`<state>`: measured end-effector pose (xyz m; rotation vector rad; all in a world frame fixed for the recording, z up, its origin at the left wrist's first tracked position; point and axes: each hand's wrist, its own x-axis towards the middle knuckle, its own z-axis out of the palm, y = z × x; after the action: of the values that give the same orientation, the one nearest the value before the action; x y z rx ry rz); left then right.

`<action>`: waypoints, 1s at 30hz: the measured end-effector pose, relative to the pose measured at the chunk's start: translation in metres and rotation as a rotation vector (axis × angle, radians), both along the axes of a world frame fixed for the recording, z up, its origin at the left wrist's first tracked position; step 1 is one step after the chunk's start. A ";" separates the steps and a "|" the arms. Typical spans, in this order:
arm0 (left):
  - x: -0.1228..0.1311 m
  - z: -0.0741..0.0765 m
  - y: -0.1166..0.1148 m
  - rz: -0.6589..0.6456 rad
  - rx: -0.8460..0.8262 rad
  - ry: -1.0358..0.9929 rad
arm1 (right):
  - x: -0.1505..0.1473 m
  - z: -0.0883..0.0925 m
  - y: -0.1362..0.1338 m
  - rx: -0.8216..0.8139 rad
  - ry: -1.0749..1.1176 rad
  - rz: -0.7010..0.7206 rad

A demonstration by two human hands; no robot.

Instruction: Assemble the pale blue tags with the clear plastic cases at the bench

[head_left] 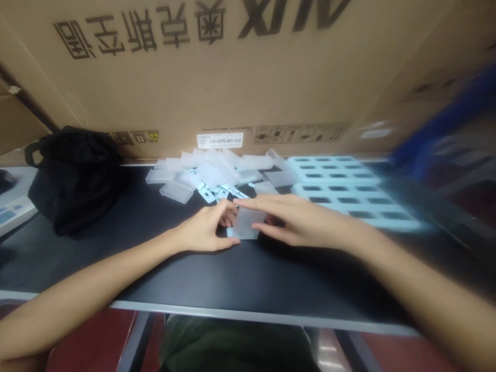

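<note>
Both hands meet over a small translucent plastic case (246, 223) resting on the black table (163, 268). My left hand (207, 229) pinches the case's left end with thumb and fingers curled. My right hand (294, 221) grips the case's right side, with the index finger laid along its top edge. A pale blue piece shows under the case's lower edge. Behind the hands lies a pile of several similar translucent cases (209, 173) with a few small blue-and-white parts (217, 192) at its front.
A pale blue tray (341, 192) with rows of rectangular slots lies at the right. A black bag (73, 175) sits at the left, beside a white device (11, 209). A large cardboard box (232, 72) forms a wall behind. The right edge of the view is blurred.
</note>
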<state>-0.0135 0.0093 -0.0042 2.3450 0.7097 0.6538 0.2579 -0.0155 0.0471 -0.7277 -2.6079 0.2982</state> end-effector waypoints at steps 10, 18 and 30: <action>-0.003 -0.004 0.005 0.034 0.082 0.084 | -0.015 -0.012 -0.004 0.145 -0.047 -0.043; -0.004 -0.004 0.005 0.041 0.053 0.097 | -0.029 -0.009 -0.015 0.029 -0.111 -0.124; -0.001 0.002 0.001 -0.009 0.088 0.097 | -0.027 -0.013 -0.010 -0.111 -0.004 -0.021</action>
<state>-0.0148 0.0107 -0.0019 2.4731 0.7264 0.5820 0.2307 -0.0260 0.0344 -0.7928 -2.6027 0.4392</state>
